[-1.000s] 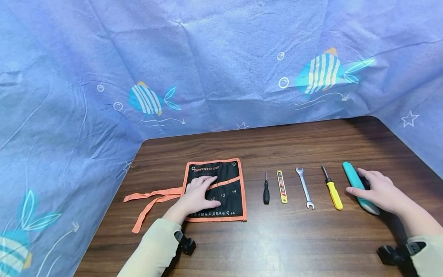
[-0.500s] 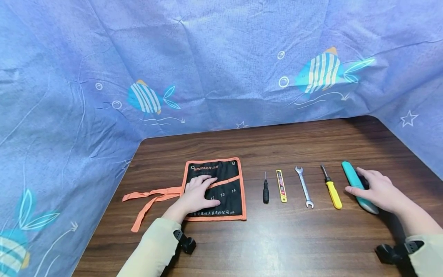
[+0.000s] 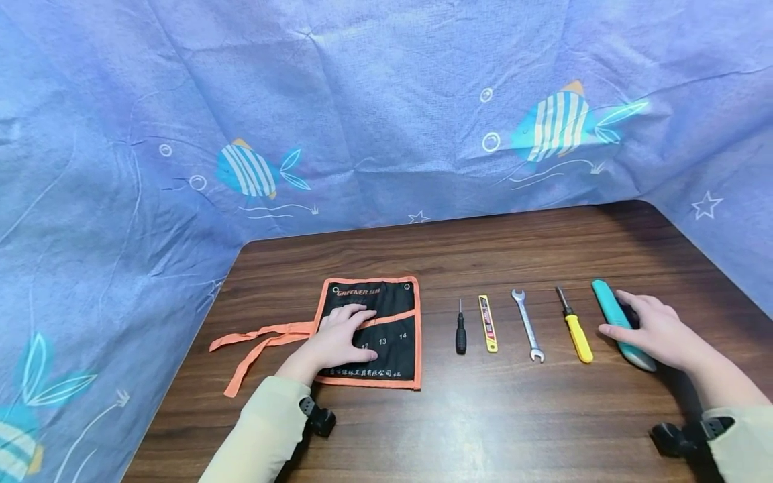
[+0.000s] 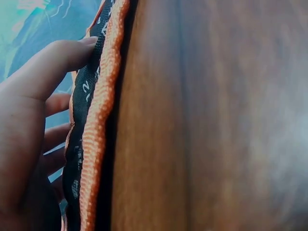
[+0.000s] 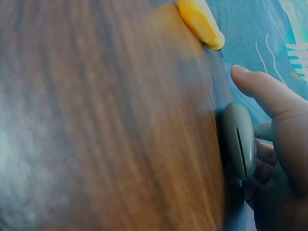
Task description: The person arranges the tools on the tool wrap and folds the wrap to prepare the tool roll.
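My left hand (image 3: 341,339) rests on a black tool pouch (image 3: 395,355) with orange edging, its thumb and fingers spread over the numbered pockets. In the left wrist view the thumb touches the pouch's (image 4: 89,96) lower part, beside the orange trim. My right hand (image 3: 655,329) reaches over a teal tool (image 3: 610,305) with a grey end, thumb on one side and fingers on the other. In the right wrist view its slotted grey end (image 5: 239,139) lies on the table, and the thumb stands apart from it. A yellow-handled screwdriver (image 3: 580,339) lies just left of that hand.
Between the hands lie a small black screwdriver (image 3: 461,335), a flat yellow packet (image 3: 488,325) and an open-end wrench (image 3: 527,325), spaced in a row. Two orange ties (image 3: 256,335) trail left from the pouch. A blue fish-print cloth (image 3: 386,100) hangs behind the wooden table (image 3: 471,422).
The whole head view shifts slightly left. The pouch's lower right corner slides a little left and toward me with my left hand. My right hand and the teal tool keep their places on the table.
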A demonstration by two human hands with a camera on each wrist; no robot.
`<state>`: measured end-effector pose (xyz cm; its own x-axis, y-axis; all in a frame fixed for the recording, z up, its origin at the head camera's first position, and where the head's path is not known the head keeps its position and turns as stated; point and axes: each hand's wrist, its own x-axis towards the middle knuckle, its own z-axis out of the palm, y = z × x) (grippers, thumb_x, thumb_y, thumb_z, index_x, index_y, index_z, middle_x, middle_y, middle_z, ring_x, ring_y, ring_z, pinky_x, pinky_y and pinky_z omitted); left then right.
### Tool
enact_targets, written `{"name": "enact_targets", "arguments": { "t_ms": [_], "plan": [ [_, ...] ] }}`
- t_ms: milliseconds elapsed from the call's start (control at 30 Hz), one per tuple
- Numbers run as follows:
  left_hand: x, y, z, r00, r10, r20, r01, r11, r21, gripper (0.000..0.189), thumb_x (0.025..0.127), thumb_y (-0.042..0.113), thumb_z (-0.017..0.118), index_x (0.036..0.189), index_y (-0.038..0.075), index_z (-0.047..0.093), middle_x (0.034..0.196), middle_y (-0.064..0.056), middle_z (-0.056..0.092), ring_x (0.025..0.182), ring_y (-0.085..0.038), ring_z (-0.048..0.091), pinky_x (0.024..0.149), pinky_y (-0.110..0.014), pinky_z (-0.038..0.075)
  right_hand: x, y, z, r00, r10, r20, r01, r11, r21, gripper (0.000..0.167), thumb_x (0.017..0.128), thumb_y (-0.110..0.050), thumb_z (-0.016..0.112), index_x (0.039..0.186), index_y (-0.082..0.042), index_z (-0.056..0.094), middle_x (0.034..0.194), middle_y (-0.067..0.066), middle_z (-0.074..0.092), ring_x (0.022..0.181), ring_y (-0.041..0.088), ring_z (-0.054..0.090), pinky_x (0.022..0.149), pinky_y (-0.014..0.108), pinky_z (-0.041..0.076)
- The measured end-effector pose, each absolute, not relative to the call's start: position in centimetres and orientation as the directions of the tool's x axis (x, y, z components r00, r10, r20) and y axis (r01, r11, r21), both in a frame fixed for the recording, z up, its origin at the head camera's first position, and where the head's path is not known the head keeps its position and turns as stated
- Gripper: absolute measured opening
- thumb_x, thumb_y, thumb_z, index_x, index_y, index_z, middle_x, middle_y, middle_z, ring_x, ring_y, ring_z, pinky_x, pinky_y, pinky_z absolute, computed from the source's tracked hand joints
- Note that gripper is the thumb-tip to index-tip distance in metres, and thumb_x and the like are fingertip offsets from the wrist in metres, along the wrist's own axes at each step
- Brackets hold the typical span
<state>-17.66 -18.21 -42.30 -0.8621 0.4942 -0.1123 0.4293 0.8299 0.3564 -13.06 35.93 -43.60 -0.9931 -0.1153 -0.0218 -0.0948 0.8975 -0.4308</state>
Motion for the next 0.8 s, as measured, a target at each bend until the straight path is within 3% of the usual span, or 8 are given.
{"name": "enact_targets", "arguments": {
  "t_ms": [267,800],
  "plan": [
    [-18.2,-19.0,-42.0,-0.838,0.527,-0.139,0.464,0.823,0.328,0.078,0.072,0.05,0.07,0.141,0.024,0.043,0.146,-0.001,0.035,0.131,-0.028,0.028,0.103,-0.05,0.024,-13.4,35.2,-43.5,-0.992,-0.129,-0.012,-0.11,0.882,-0.458,0.089,0.085,-0.045,0.064,0.136,0.018,0.027,0.124,0.041,0.034,0.112,0.054,0.03,0.084,0.065,0.021],
    [-18.8,-19.1,-41.9,-0.789,0.585,-0.187,0.494,0.785,0.374,0.079,0.072,0.042,0.072,0.143,0.027,0.041,0.148,0.004,0.033,0.132,-0.024,0.029,0.101,-0.053,0.028,-12.7,35.8,-43.3,-0.993,-0.115,-0.022,-0.091,0.878,-0.47,0.087,0.085,-0.044,0.064,0.137,0.017,0.028,0.124,0.04,0.035,0.112,0.053,0.031,0.084,0.064,0.023]
  ]
}}
